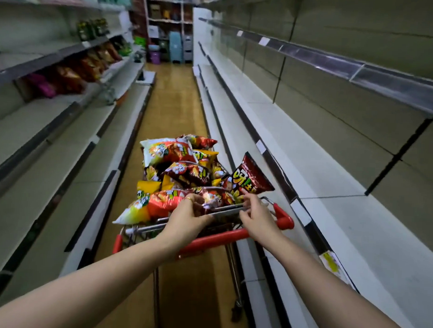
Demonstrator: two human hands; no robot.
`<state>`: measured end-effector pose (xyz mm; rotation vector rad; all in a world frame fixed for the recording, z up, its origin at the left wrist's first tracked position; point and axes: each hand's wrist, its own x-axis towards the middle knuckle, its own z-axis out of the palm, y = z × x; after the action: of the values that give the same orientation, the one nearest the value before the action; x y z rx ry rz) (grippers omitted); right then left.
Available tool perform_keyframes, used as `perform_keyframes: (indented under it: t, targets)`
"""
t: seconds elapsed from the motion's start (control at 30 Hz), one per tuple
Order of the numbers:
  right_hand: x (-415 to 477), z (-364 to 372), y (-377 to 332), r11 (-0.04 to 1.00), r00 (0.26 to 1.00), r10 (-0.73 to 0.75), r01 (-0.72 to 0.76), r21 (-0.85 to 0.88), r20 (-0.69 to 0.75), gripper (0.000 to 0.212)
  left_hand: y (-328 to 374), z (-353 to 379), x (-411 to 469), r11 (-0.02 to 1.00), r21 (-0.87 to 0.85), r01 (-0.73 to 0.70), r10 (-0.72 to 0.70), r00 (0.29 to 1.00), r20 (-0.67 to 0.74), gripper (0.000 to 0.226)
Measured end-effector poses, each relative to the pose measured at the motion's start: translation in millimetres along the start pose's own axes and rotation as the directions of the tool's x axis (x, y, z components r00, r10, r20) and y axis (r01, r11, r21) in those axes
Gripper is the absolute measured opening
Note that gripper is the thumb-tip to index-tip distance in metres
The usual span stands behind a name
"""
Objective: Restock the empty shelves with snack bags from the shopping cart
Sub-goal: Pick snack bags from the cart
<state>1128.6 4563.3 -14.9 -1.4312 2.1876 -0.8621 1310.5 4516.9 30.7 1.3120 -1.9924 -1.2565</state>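
left hand (191, 213) is over the near end of the shopping cart (283, 216), fingers curled down onto a glossy dark red bag (213, 197) lying across the top of the load. right hand (256, 215) is at the cart's near right corner with fingers loosely spread and fingertips touching the lower edge of a brown bag (253, 176). whether it actually pinches that bag cannot be told.

risks: the brown bag stands tilted and pokes out over the cart's right rim. with only fingertip contact it could likely slip out and drop between the cart and the right shelves (332, 182). the snack bags (171, 152) are heaped above the cart's rim, so pulling the dark red bag may drag neighbours off. a white-and-orange bag (145, 205) already overhangs the cart's near left corner and looks likeliest to fall to the floor (173, 108). neither hand is on the cart's handle (215, 238), so a tug could roll the cart away. slick, puffy bags crush if squeezed hard.

containers: the cart holds a mixed pile of red, brown, yellow and white bags, full to overflowing. the shelves right of the cart hold nothing visible. the shelves left of the cart, further ahead, hold a blurred row of bags (71, 77).
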Motion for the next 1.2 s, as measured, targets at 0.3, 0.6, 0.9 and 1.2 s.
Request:
perform_keyframes:
  t: [0.3,0.6,0.9,1.2]
  targets:
    - [-18.9,14.2,31.6,0.918,0.961,-0.034,0.139,-0.371,0.274,0.049,-84.2,-2.0,-22.4,0.872,0.444,0.207,-0.191,0.978,-0.082,0.061]
    - [-11.6,19.3,23.0,0.885,0.969,0.036,0.083,-0.458,0.244,0.037,-112.0,-14.9,-6.4,0.833,0.518,0.194,-0.236,0.972,0.016,0.037]
    - [27.1,26.8,11.8,0.869,0.971,0.062,0.061,-0.490,0.231,0.036,-113.9,-28.5,39.4,0.844,0.517,0.141,-0.189,0.981,0.041,0.034]
    - [115.4,44.6,4.8,0.892,0.969,0.112,-0.001,-0.451,0.219,0.036,-117.3,-55.0,134.0,0.841,0.530,0.110,-0.173,0.982,0.071,0.036]
